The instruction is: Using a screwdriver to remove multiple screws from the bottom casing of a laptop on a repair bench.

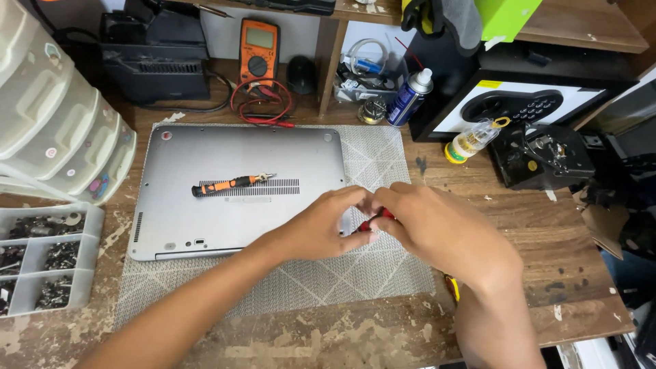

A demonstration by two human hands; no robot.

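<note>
A silver laptop [225, 171] lies upside down on a grey patterned mat [342, 273]. An orange and black screwdriver [229, 184] rests on its vent strip. My left hand [321, 225] and my right hand [437, 232] meet at the laptop's near right corner. Between their fingers is a small red and black tool [372, 222], mostly hidden. Both hands pinch it, fingertips touching each other.
A compartment tray of small parts [41, 263] and plastic drawers [55, 123] stand at the left. At the back are an orange multimeter [258, 51] with red leads, a blue spray can [408, 96], a small bottle [471, 140] and a black box [540, 157].
</note>
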